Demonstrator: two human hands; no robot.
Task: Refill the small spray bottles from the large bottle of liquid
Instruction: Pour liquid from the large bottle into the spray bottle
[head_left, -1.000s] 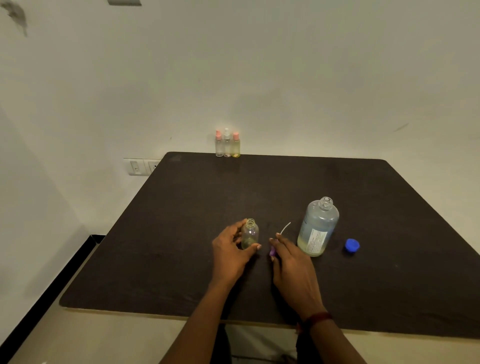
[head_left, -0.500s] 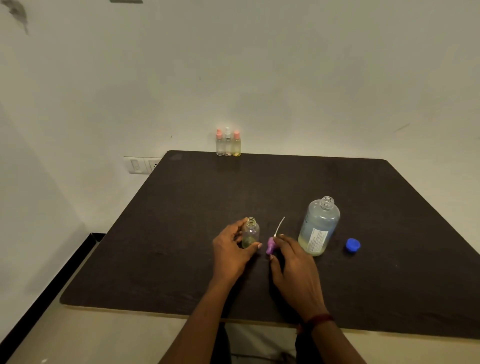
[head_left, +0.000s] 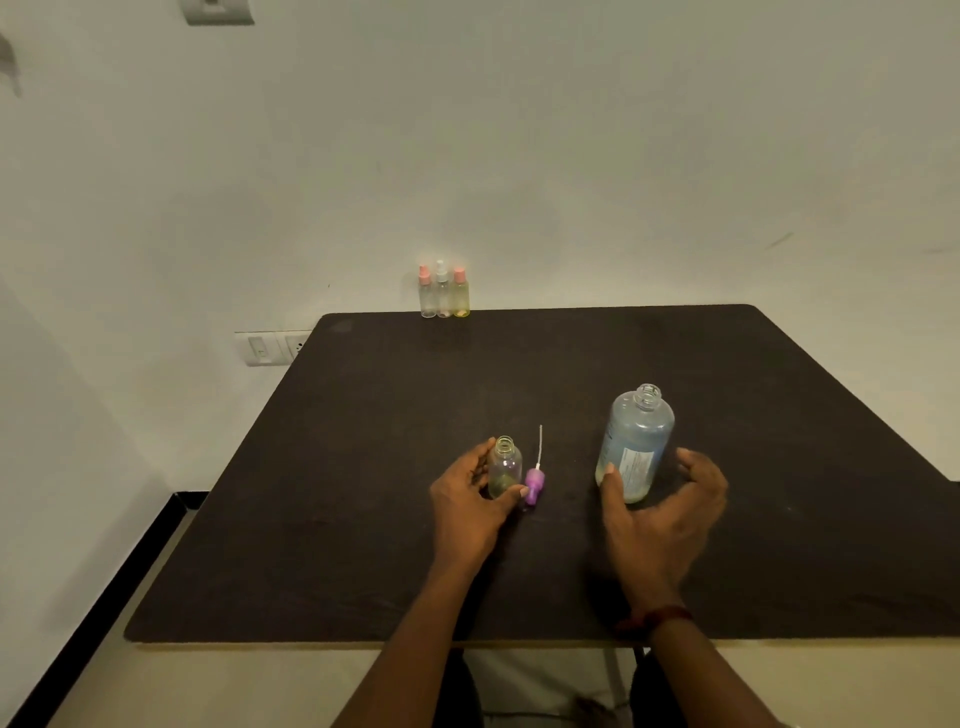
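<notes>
A small clear spray bottle (head_left: 505, 467) stands uncapped on the dark table (head_left: 363, 467), a little yellowish liquid at its bottom. My left hand (head_left: 467, 514) grips it from the left, thumb in front. Its purple spray head (head_left: 534, 486) with a white dip tube lies on the table just right of it. The large clear bottle (head_left: 636, 441), uncapped and with a label, stands to the right. My right hand (head_left: 660, 525) cups around its base, thumb at the left side, fingers spread apart on the right, not closed on it.
Three small capped spray bottles (head_left: 444, 291) stand in a row at the table's far edge against the wall. A wall socket (head_left: 270, 348) sits left of the table. The table's near edge runs just below my wrists.
My right hand let go of the purple spray head, which now lies on the table, and moved right to the large bottle's base. My left hand has stayed on the small bottle.
</notes>
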